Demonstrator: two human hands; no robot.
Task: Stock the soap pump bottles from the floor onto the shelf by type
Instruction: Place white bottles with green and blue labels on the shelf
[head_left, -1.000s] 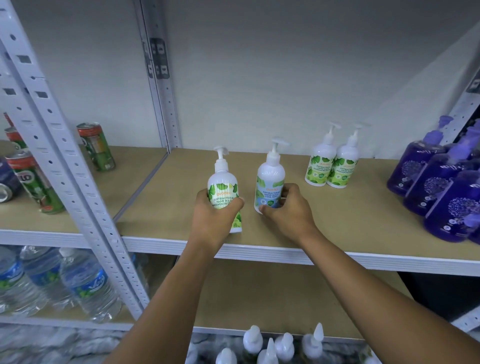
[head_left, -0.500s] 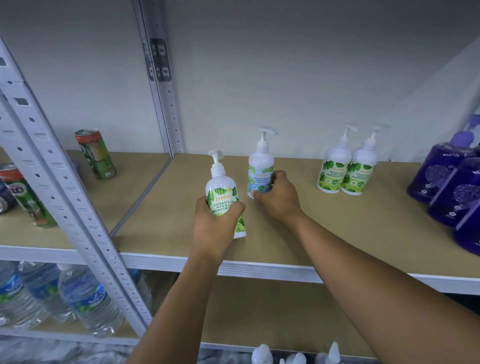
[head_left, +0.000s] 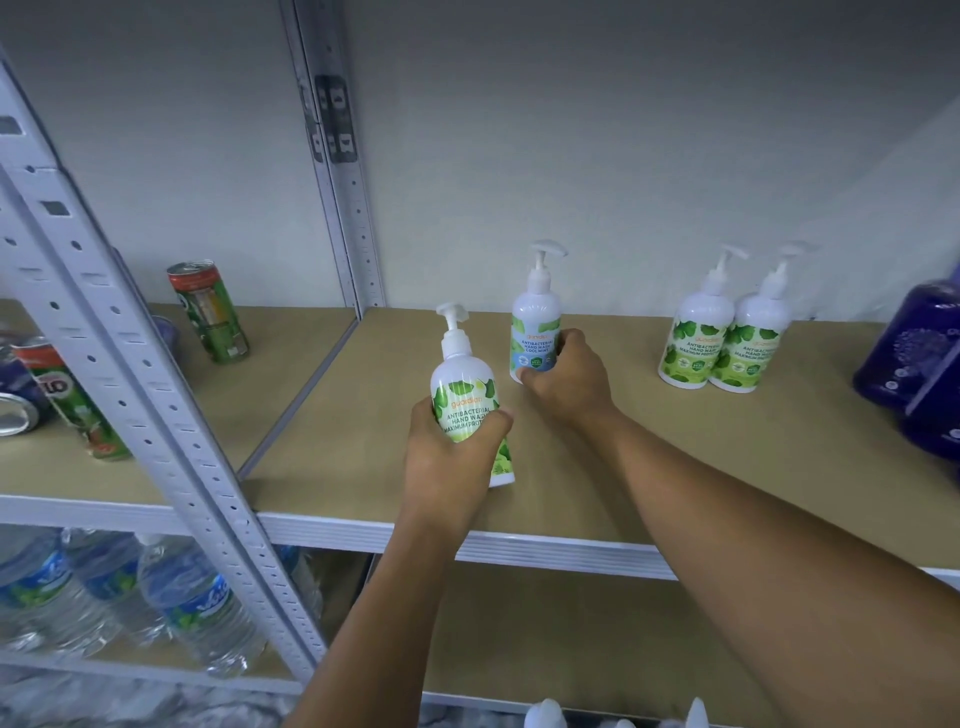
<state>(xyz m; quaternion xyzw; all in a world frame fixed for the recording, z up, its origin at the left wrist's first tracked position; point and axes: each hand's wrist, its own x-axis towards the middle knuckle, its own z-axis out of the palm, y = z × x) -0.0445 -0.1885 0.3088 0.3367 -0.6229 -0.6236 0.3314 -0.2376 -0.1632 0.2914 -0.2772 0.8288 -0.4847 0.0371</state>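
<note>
My left hand (head_left: 451, 457) grips a white pump bottle with a green leaf label (head_left: 464, 387) near the front of the wooden shelf (head_left: 675, 467). Whether its base touches the board is unclear. Further back, my right hand (head_left: 566, 379) holds a white bottle with a blue cool-mint label (head_left: 536, 322), which stands upright on the shelf. Two more green-label bottles (head_left: 722, 338) stand side by side at the back right. Dark purple soap bottles (head_left: 914, 358) crowd the far right edge.
A white slotted upright (head_left: 130, 395) divides this bay from the left one, where green drink cans (head_left: 210, 312) stand. Water bottles (head_left: 192, 597) lie on the lower left shelf. White pump tops (head_left: 543, 714) of bottles on the floor show at the bottom edge.
My right hand has pushed the blue-label bottle further back on the shelf. My left hand has kept the green-label bottle near the front. The view has shifted left.
</note>
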